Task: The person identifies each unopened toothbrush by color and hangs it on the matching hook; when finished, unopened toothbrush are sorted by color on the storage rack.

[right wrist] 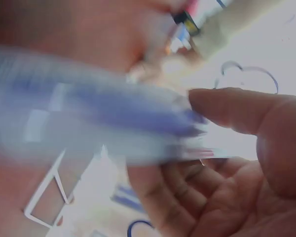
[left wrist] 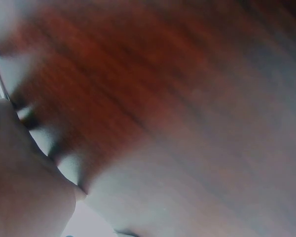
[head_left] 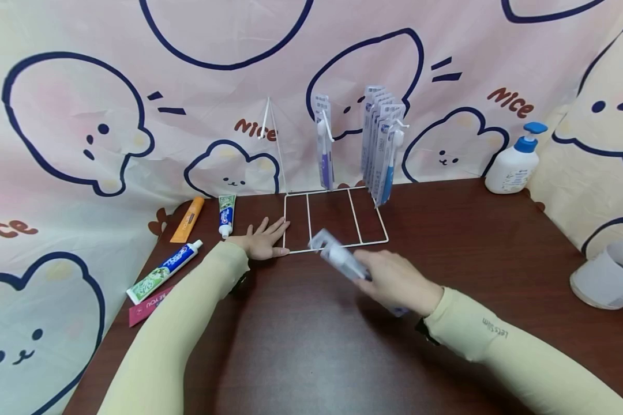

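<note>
My right hand [head_left: 394, 278] grips a clear packaged toothbrush [head_left: 342, 258] above the table, its far end overlapping the front bar of a white wire rack [head_left: 324, 247]. In the right wrist view the toothbrush package [right wrist: 93, 106] is blurred, with a blue-purple band, between thumb and fingers. My left hand [head_left: 263, 241] lies with fingers spread at the left side of the rack base, fingertips over its bar. On the rack hang a purple packaged toothbrush [head_left: 324, 147] in the middle and several packaged toothbrushes [head_left: 381, 147] on the right hook; the left hook holds nothing.
Left on the dark table [head_left: 301, 357] lie an orange tube [head_left: 188, 219], a small toothpaste tube [head_left: 226, 214], a larger toothpaste tube [head_left: 163, 272] and a magenta tube [head_left: 147, 306]. A pump bottle [head_left: 513, 167] stands back right, a clear jar [head_left: 604, 276] at the right edge. Patterned cloth hangs behind.
</note>
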### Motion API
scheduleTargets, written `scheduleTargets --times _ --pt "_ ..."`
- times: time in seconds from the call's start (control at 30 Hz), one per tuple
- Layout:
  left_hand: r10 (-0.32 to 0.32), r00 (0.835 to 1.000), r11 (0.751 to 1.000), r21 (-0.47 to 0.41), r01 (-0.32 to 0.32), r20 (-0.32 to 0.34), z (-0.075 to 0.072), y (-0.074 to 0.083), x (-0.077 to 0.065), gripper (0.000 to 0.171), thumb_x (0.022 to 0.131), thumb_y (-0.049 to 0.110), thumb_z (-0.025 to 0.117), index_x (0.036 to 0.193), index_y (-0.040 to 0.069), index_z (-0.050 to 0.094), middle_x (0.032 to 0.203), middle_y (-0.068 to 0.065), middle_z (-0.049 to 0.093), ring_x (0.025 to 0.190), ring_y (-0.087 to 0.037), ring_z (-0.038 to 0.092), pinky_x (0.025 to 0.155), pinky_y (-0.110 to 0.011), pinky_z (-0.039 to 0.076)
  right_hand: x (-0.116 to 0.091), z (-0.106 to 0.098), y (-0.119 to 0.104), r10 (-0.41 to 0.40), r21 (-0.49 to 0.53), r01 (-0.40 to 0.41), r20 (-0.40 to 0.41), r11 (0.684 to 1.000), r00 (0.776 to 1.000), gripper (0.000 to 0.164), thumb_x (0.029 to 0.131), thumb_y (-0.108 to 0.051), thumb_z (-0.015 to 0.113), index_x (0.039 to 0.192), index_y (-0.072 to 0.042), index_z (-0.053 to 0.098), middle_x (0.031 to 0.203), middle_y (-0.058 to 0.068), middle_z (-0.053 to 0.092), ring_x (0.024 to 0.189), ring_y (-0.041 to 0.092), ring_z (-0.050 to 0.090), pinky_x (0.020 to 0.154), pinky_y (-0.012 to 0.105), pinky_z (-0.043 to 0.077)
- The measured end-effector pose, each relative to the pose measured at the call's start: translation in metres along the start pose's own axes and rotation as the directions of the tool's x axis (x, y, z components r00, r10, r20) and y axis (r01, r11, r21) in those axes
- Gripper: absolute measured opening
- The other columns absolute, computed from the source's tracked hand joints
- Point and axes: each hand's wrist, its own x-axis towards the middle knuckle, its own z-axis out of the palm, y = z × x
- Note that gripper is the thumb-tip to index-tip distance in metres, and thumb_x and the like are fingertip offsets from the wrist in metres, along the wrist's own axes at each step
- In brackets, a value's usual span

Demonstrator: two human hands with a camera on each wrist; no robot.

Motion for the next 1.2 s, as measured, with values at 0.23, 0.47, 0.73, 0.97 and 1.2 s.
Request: scheduleTargets --times 0.23,0.47,0.73,0.97,1.2 --pt "-0.003 1.0 1.0 -0.012 0.003 0.004 -0.001 -0.001 0.001 0.08 0.09 0.06 0.037 0.149 0.024 -0.001 0.153 0.003 -0.01 0.136 -0.037 -0.01 0.099 -0.066 -0.002 0.022 -0.042 -0.001 0.062 0.25 -0.04 -0.082 0.968 0.995 0.033 0.086 -0.029 0.065 0.113 -0.012 0.056 0.099 0.006 0.065 0.077 0.016 0.064 0.061 0.036 0.053" --pt "0.006 1.0 1.0 -0.016 -0.006 0.001 0.002 -0.004 0.001 0.08 0.09 0.06 0.037 0.149 0.023 -0.002 0.153 0.002 -0.011 0.136 -0.036 -0.011 0.098 -0.066 -0.002 0.048 -0.067 -0.008 0.071 0.327 -0.01 -0.177 0.945 0.982 0.047 0.087 -0.033 0.063 0.129 -0.017 0.05 0.114 0.006 0.06 0.09 0.022 0.063 0.068 0.046 0.052" --pt "-0.003 1.0 1.0 0.006 0.003 0.006 0.0 -0.001 0.001 0.078 0.09 0.061 0.035 0.148 0.024 -0.002 0.153 0.005 -0.013 0.136 -0.035 -0.011 0.099 -0.065 -0.001 0.082 -0.077 -0.009 0.096 0.314 -0.028 -0.204 0.949 0.974 0.042 0.088 -0.032 0.061 0.126 -0.015 0.053 0.11 0.005 0.062 0.089 0.018 0.062 0.073 0.041 0.051" --pt "0.0 1.0 1.0 0.009 0.0 0.008 -0.001 0.001 -0.001 0.079 0.09 0.062 0.035 0.148 0.025 -0.003 0.152 0.005 -0.014 0.136 -0.035 -0.012 0.099 -0.065 -0.002 0.106 -0.072 0.001 0.161 0.334 -0.098 -0.167 0.938 0.973 0.041 0.09 -0.033 0.059 0.125 -0.013 0.052 0.111 0.005 0.061 0.088 0.017 0.061 0.07 0.04 0.051" --pt "-0.003 1.0 1.0 -0.01 0.003 0.006 -0.001 0.001 -0.003 0.079 0.089 0.061 0.037 0.148 0.025 -0.002 0.153 0.005 -0.012 0.136 -0.034 -0.013 0.099 -0.065 -0.003 0.148 -0.068 0.014 0.205 0.324 -0.135 -0.194 0.936 0.959 0.039 0.089 -0.031 0.061 0.121 -0.01 0.056 0.108 0.007 0.063 0.091 0.018 0.062 0.074 0.038 0.05"
